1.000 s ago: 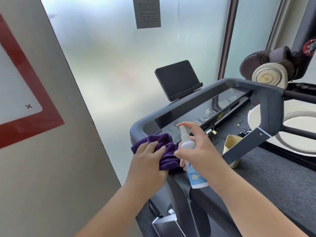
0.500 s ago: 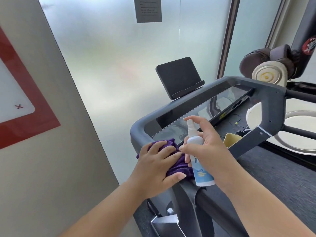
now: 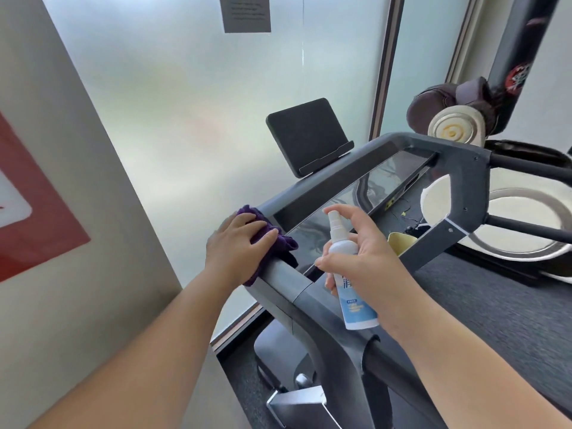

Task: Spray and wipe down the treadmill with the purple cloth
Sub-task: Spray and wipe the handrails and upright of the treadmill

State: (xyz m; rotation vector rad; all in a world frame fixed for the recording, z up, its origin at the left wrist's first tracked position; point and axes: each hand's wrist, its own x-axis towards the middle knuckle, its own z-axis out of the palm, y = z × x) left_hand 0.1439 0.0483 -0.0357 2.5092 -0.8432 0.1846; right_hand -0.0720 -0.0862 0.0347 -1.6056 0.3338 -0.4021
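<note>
left hand [image 3: 238, 247] flat, fingers straight, pressing purple cloth [image 3: 280, 239] onto treadmill [image 3: 312, 193] console's left corner rail. right hand [image 3: 363, 258] gripping spray bottle [image 3: 351, 283], forefinger on nozzle, just beside cloth, above dark display.

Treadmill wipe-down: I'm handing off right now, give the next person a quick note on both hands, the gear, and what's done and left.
Left hand: presses the purple cloth flat on the treadmill frame's left corner.
Right hand: grips the spray bottle, index finger on the nozzle, aimed toward the console panel.
Done: cannot tell how much is wiped.
Left: spray and wipe the panel, rails and right side.
</note>
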